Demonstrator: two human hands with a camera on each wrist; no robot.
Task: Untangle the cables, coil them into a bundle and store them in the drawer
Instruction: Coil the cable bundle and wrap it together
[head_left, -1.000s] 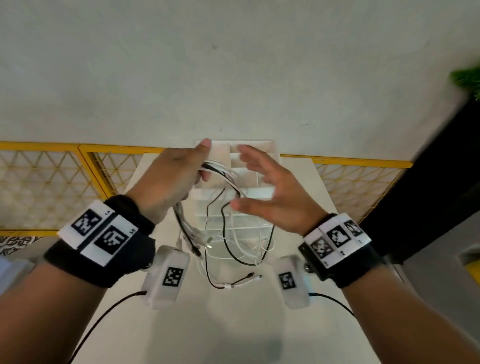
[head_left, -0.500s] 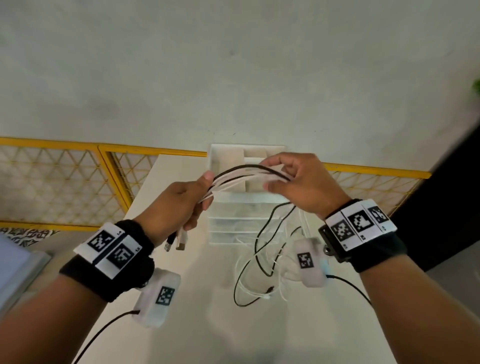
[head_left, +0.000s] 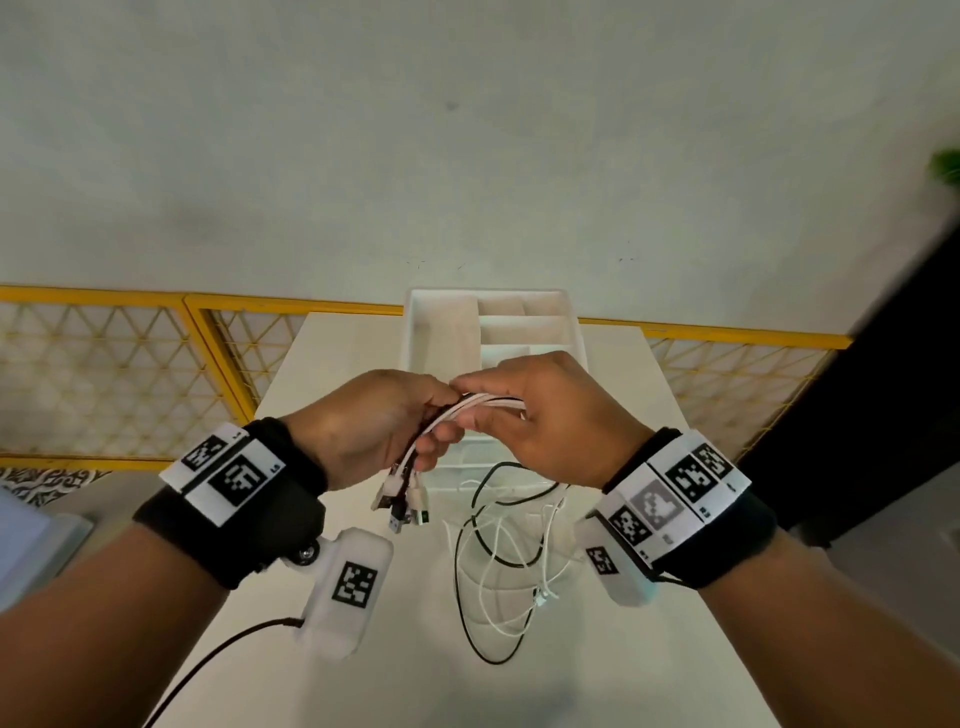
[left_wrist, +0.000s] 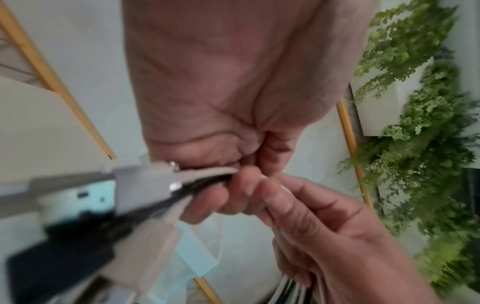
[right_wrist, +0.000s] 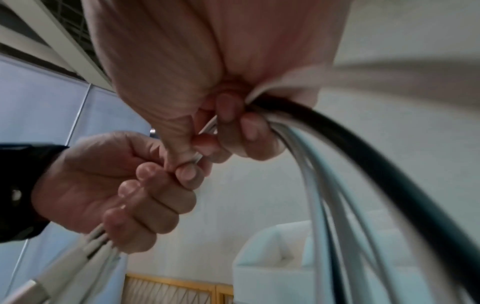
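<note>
A: What is seen, from the largest thing down?

B: A white table (head_left: 363, 649) is seen running toward 12 o'clock, with a yellow mesh fence (head_left: 104, 374) behind it at 9 and 3 o'clock. A white drawer unit (head_left: 441, 332) is set at the table's 12 o'clock end, its top tray divided into compartments.

A: And the hands?

B: Both are held above the table, touching one another, just in front of the unit. The left hand (head_left: 374, 421) is clenched around the cables (head_left: 483, 402), all its fingers wrapped about the bunch. The right hand (head_left: 550, 415) is closed on the same bunch just at the left hand's 3 o'clock side; its curled fingertips (right_wrist: 249, 125) are seen pressing the strands into the palm.

A: Where do the cables lie?

B: White and black strands are gathered side by side between the two fists. The plug ends (head_left: 402, 501) are left hanging below the left hand, toward 6 o'clock. The rest is dropped from the right hand in loose loops (head_left: 493, 571) onto the table, toward 6 o'clock of the hands. How many cables are held cannot be told.
</note>
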